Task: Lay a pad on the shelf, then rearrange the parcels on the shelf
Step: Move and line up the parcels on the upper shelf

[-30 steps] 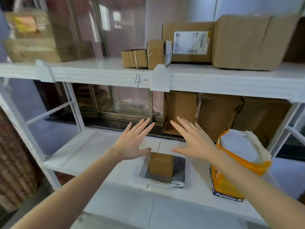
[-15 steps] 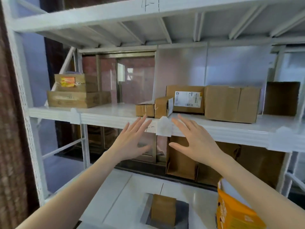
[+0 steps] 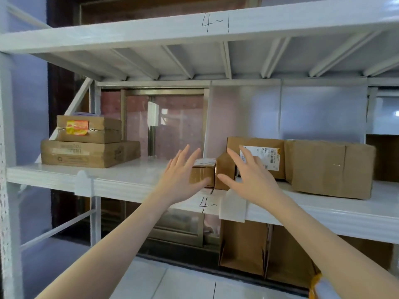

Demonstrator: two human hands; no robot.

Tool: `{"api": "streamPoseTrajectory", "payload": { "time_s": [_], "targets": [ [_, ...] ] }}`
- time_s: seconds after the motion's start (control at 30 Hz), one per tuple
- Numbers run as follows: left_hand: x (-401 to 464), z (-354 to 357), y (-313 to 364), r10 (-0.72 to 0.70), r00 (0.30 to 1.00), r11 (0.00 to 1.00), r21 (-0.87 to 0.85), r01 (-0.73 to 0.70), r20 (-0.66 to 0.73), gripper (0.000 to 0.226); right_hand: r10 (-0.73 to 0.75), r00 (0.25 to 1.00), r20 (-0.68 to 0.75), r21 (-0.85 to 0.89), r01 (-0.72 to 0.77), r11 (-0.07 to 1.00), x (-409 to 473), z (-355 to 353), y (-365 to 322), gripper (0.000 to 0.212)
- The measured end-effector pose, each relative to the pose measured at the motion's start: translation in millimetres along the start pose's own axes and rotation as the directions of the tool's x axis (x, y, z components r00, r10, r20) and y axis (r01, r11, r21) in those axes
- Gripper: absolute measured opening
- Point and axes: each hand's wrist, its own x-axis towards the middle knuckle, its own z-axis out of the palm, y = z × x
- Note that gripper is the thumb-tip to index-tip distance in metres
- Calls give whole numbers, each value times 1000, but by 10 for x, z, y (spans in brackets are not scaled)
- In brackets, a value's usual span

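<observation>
**Both hands up at the two small boxes**

I can read "4-1" point(image 3: 216, 23) in black pen on the top beam and "4-" point(image 3: 206, 205) on the front edge of the shelf point(image 3: 133, 180). The big box point(image 3: 259, 156) at the back has a white label point(image 3: 264, 157) with barcodes, but the print is too small to read.

My left hand point(image 3: 181, 180) is spread wide, and so is my right hand point(image 3: 248, 180). Neither holds anything. They frame two small brown boxes at the shelf's front edge. The left box point(image 3: 203, 171) lies flat with a white sticker on top. The right box point(image 3: 225, 169) stands taller and touches it. My left thumb seems to touch the left box.

At 3 o'clock from them sits a plain wide box point(image 3: 330, 167). At 9 o'clock, well apart, two flat boxes are stacked point(image 3: 90, 152); the top one has a red and yellow sticker point(image 3: 77, 127). More boxes point(image 3: 244, 247) stand on the shelf below.
</observation>
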Motion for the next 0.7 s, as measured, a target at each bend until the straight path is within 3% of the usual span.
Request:
{"api": "streamPoseTrajectory", "payload": {
  "time_s": [0.13,0.3,0.47,0.7],
  "targets": [
    [316,116,-106,-65,994,997,-29,67,84,81,102,995,-3,16,-102,995,308,185,-21,77],
    [611,221,-141,18,996,999,36,-21,89,74,186,982,-41,45,-184,982,534,328,-54,75],
    [656,280,-165,-12,993,999,45,7,121,76,298,953,-50,76,-294,953,608,419,-78,74],
    [603,317,-297,15,991,999,-38,-9,135,72,364,930,-59,121,-355,927,593,449,-159,52]
  ]
}}
